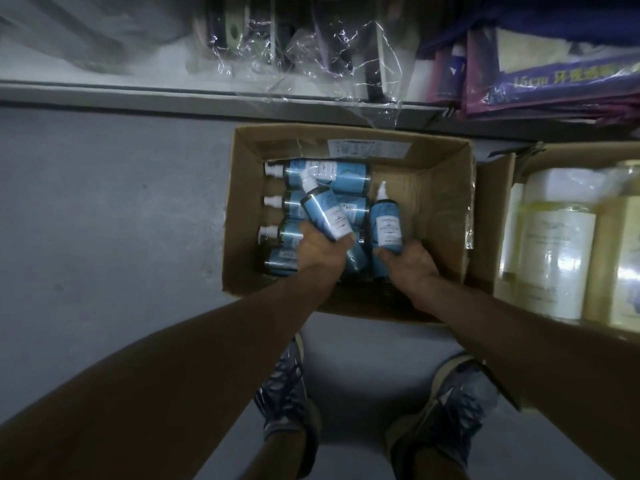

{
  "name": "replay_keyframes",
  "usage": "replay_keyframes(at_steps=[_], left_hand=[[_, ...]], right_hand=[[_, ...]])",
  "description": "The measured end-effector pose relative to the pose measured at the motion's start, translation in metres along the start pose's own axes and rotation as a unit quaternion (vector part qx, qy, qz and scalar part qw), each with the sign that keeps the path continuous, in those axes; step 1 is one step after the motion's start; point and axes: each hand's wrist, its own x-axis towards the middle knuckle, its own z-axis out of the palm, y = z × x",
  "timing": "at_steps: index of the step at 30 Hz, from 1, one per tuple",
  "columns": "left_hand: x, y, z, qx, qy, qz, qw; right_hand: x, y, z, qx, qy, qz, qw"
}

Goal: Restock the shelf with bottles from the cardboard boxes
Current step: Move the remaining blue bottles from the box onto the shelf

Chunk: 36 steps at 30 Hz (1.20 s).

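Left hand: my left hand [320,249] was wrapped round the base of the tilted bottle [325,213], raised above the rows, cap pointing far-left.
Right hand: my right hand [410,261] grasped the second bottle [386,221] by its lower end, cap pointing to the far side.
Box: the cardboard box [446,209] sat open on the floor, just near of the shelf [173,95].
Left in the box: a stack of blue bottles [287,202] lay on their sides in the left half, and the right half showed bare cardboard.
Shelf: it held clear-wrapped goods and purple packets [540,84] — I saw no blue bottle on the part in view.
Second box: the right-hand box [498,202] was full of pale bottles [554,244].
Progress: by my reckoning I was partway through the first box — two bottles in hand to be shelved, the stack and the right-hand box yet to go.
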Motion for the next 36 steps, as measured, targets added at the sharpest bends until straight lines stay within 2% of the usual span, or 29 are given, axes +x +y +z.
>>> replay_keyframes(at_steps=[3,6,9,13,17,25,31,36], left_hand=[[0.009,-0.003,0.008,0.007,-0.009,-0.01,1.0],[0.009,-0.003,0.003,-0.024,-0.044,-0.003,0.999],[-0.004,0.001,-0.019,-0.077,-0.107,-0.031,0.991],[-0.037,0.025,-0.058,-0.086,-0.17,-0.074,0.979],[-0.091,0.059,-0.096,-0.081,-0.198,-0.073,0.974],[-0.229,0.143,-0.168,-0.074,-0.25,-0.017,0.965],[-0.347,0.213,-0.219,-0.085,-0.282,0.038,0.955],[-0.447,0.271,-0.251,-0.083,-0.305,0.101,0.943]], right_hand=[[0.001,0.0,0.0,0.015,0.005,-0.001,1.0],[-0.003,-0.001,-0.004,0.097,-0.008,0.031,0.995],[-0.012,-0.002,-0.015,0.254,-0.054,0.098,0.961],[-0.048,-0.008,-0.042,0.327,-0.173,0.121,0.921],[-0.109,-0.02,-0.068,0.414,-0.214,0.147,0.873],[-0.263,-0.041,-0.147,0.445,-0.237,0.051,0.862],[-0.382,-0.055,-0.228,0.425,-0.16,-0.022,0.891],[-0.48,-0.067,-0.294,0.44,-0.121,-0.112,0.883]])
